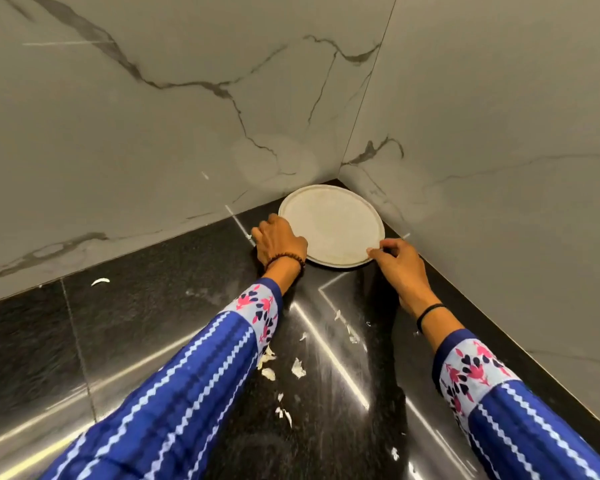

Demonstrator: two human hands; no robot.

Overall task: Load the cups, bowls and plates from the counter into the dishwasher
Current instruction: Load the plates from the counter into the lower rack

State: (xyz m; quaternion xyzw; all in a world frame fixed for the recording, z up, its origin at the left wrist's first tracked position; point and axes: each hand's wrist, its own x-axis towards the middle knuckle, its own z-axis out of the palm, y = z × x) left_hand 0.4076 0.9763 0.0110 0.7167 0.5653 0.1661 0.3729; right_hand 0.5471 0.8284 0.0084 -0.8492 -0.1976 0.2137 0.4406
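Two hands meet at one pale round plate [333, 225] lying flat in the far corner of a black counter [153, 306]. On the plate's left rim, the left hand [280, 241] is curled over the edge with its fingers tucked down out of sight, so I cannot tell whether it has closed on the rim or only rests against it. At the near right rim, the right hand [397, 260] pinches the edge between thumb and fingertips [371, 251], a narrow grip on the plate itself.

A dark beaded bracelet [286, 259] circles the left wrist, and a thin black band [430, 315] circles the right one. Both arms wear blue sleeves [187, 393] with white zigzag stripes and pale cuffs printed with pink and navy shapes.

White marble-look wall panels [153, 116] with grey veins rise behind and to the right of the plate, and its far edge sits close to both. Small whitish scraps [298, 368] (they look like flakes or peelings, though too small to tell) are scattered over the glossy counter between the two forearms, and one more lies off to the left near the wall.
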